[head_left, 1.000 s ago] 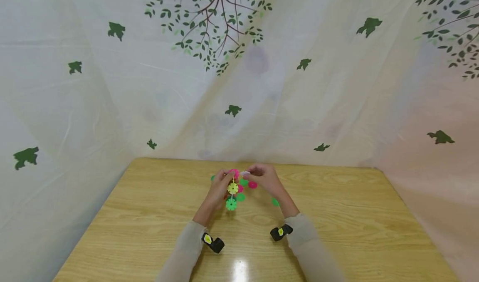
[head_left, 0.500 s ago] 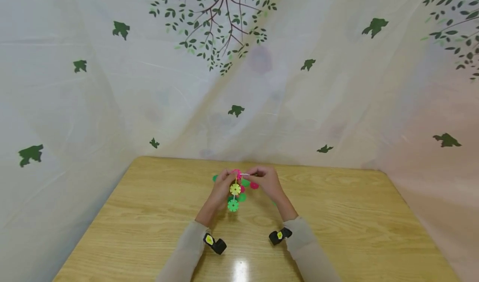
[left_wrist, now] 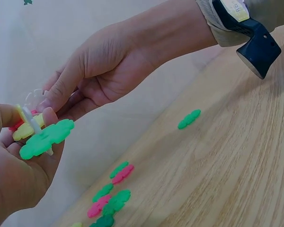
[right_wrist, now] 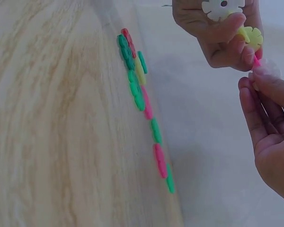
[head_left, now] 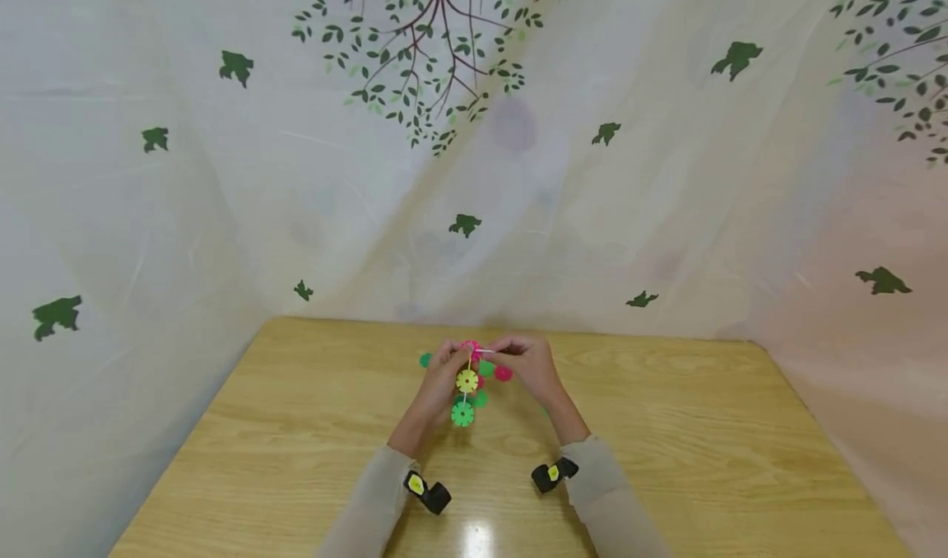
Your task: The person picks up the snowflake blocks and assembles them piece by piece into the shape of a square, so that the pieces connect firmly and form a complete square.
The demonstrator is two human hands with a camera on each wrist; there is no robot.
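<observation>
My left hand (head_left: 437, 385) grips a joined chain of slotted plastic snowflake discs. In the head view its pink disc (head_left: 471, 349) is at the top, a yellow disc (head_left: 467, 382) below it and a green disc (head_left: 462, 414) lowest. White pieces set edge-on join some of them. My right hand (head_left: 529, 366) pinches a white translucent disc (right_wrist: 270, 67) between thumb and fingers. That disc meets the pink one edge-first; how deep it sits in the slot is hidden by the fingertips. In the left wrist view the green disc (left_wrist: 47, 138) tilts toward the camera.
Loose discs lie on the wooden table (head_left: 666, 443) behind and under the hands, among them a pink disc (head_left: 503, 373) and a green disc (head_left: 425, 360). Another green disc (left_wrist: 189, 119) lies apart. A printed cloth (head_left: 370, 237) hangs behind the table.
My right hand has brought the white disc leftward, from apart to against the pink disc, and turned it edge-on. The left hand keeps its grip on the chain, having shifted slightly right.
</observation>
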